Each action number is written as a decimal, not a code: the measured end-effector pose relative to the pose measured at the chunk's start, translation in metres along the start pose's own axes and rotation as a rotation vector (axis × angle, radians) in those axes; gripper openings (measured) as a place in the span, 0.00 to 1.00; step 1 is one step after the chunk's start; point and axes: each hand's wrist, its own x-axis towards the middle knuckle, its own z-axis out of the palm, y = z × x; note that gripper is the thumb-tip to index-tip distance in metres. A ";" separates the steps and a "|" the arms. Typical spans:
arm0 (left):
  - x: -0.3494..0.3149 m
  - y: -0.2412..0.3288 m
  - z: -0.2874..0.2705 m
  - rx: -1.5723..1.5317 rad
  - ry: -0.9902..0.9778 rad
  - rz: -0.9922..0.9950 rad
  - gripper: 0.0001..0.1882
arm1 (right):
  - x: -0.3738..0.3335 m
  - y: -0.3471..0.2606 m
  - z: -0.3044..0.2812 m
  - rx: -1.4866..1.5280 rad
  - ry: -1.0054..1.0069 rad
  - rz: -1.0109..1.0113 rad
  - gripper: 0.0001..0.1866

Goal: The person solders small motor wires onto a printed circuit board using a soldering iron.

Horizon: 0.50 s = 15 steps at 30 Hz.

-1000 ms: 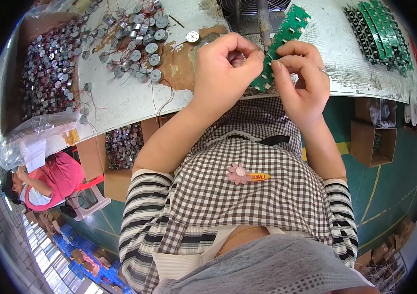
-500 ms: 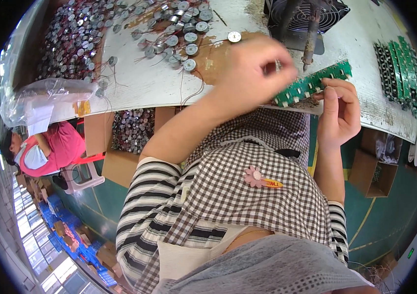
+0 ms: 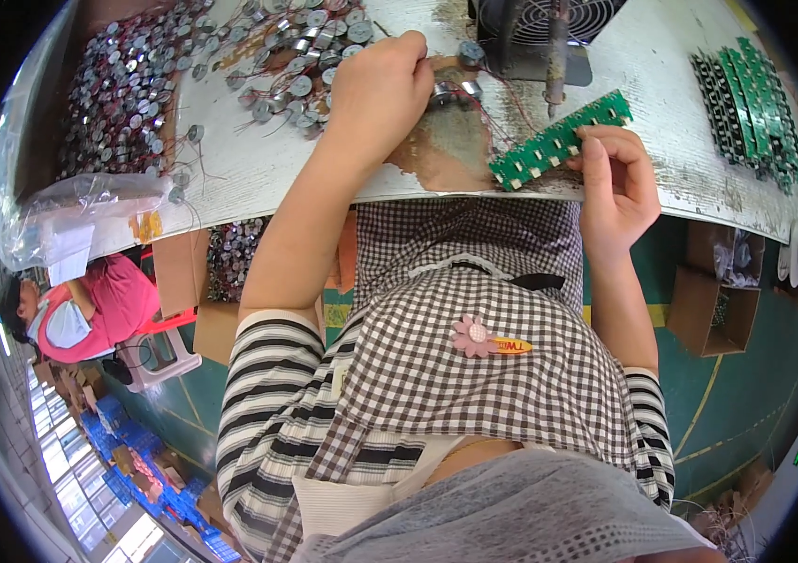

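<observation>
My right hand [image 3: 619,183] pinches a long green circuit board [image 3: 563,141] by its lower edge, toward its right end. Small pale parts stand in a row along the board, which lies tilted over the table's front edge. My left hand [image 3: 380,98] is closed, back upward, at the right side of a pile of small round metal motors [image 3: 300,86]; its fingertips are hidden. Just right of its fingers sit a few motors [image 3: 471,91], with thin red wires running toward the board's left end. A soldering iron [image 3: 557,61] points down above the board.
A black fan [image 3: 549,21] stands behind the iron. Several green boards [image 3: 746,113] are stacked at the right. More motors [image 3: 122,94] fill the far left, beside clear plastic wrap [image 3: 89,202]. Cardboard boxes [image 3: 713,310] stand below the table. A person in pink [image 3: 113,296] sits at left.
My left hand has moved from the board's left end leftward to the motor pile, uncovering motors and wires near the board. My right hand still holds the board, slightly shifted left in view.
</observation>
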 end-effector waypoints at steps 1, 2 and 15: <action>-0.002 0.001 -0.003 -0.006 -0.003 0.007 0.07 | 0.000 0.001 -0.001 -0.005 -0.006 -0.011 0.01; -0.005 0.003 -0.006 -0.018 -0.019 0.013 0.08 | 0.000 0.002 -0.002 -0.011 -0.006 -0.018 0.01; -0.032 0.011 -0.005 -0.076 0.150 0.008 0.16 | 0.001 0.003 -0.003 -0.034 0.006 -0.037 0.01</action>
